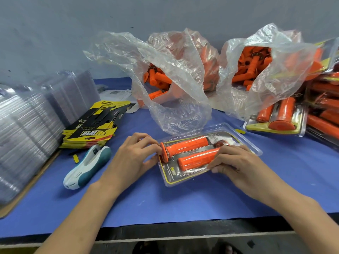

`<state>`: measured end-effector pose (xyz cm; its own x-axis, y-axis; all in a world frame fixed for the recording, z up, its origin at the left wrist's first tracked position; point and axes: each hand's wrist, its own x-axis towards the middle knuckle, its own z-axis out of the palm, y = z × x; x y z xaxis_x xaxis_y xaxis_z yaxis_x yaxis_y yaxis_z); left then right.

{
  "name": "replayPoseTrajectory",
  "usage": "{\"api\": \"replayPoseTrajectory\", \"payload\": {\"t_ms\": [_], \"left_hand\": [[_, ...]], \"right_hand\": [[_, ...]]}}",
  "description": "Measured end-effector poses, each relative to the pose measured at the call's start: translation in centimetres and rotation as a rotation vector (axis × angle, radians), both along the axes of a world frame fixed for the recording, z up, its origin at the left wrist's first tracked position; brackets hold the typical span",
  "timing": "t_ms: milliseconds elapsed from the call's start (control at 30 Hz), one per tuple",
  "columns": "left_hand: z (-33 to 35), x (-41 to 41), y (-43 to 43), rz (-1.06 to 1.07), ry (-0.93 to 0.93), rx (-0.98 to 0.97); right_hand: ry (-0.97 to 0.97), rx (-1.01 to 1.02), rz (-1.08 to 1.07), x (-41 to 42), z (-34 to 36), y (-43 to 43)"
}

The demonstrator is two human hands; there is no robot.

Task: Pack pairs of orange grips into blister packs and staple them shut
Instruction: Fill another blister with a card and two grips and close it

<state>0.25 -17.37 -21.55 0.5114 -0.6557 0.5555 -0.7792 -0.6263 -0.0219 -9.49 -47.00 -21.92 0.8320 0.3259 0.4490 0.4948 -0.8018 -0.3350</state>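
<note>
Blister pack (194,174) holding two orange grips (185,146) near desk (165,202) front edge. Left hand (132,160) fingers pinch pack's left end; right hand (236,164) fingers curl over right side, probably pinching rim. Shell light, springy, slippery; hold flat rim.

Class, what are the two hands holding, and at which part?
The blister pack: left hand pinches its left end, right hand grips its right part, over the nearer grip.

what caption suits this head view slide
Left hand and right hand hold a blister pack of orange grips, stapler nearby.
</note>
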Motion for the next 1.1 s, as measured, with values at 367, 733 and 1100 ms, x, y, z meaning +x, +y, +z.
{"api": "replayPoseTrajectory", "payload": {"t_ms": [367, 733, 1100], "left_hand": [[0.2, 0.6, -1.4, 0.253, 0.958, -0.745], [1.4, 2.7, -2.2, 0.258, 1.234, -0.703], [0.4, -4.2, -2.2, 0.035, 0.205, -0.069]], "right_hand": [[-0.004, -0.022, 0.024, -0.2, 0.1, 0.7], [-0.079, -0.047, 0.002, -0.1, 0.0, 1.6], [-0.244, -0.15, -0.137, 1.0, -1.0, 4.8]]}}
